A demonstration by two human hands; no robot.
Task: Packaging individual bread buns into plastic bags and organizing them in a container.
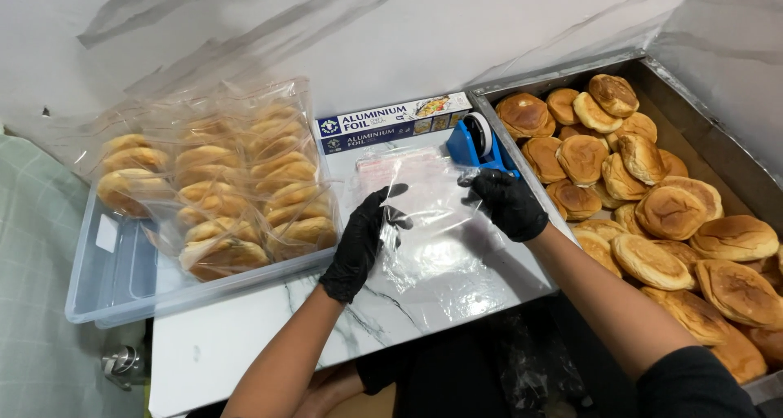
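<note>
Head view showed both hands in black gloves working a clear plastic bag (424,222) that lay flat on the white marbled bench (245,336), about midway along it and close to its right edge. The left hand (363,238) pinched the bag's left side, thumb and fingers closed on the film. The right hand (507,204) gripped the bag's upper right corner, fingers curled shut around the plastic, so the two hands together seemed to be spreading the mouth apart. The bag looked empty, though glare on the film made this hard to confirm.

Just beyond the right hand, at the bench's far right corner, stood a blue tape dispenser (477,145), probably kept within reach for sealing. Along the far edge lay a long box of aluminium foil (391,123), and in front of it a small stack of flat clear bags (391,167).

Touching the bench's right edge sat a metal tray (718,153) heaped with golden-brown buns (652,198), close to the right hand. At the bench's left edge a clear plastic tub (114,279) held several bagged buns (236,190) standing in rows, apart from the loose ones.
</note>
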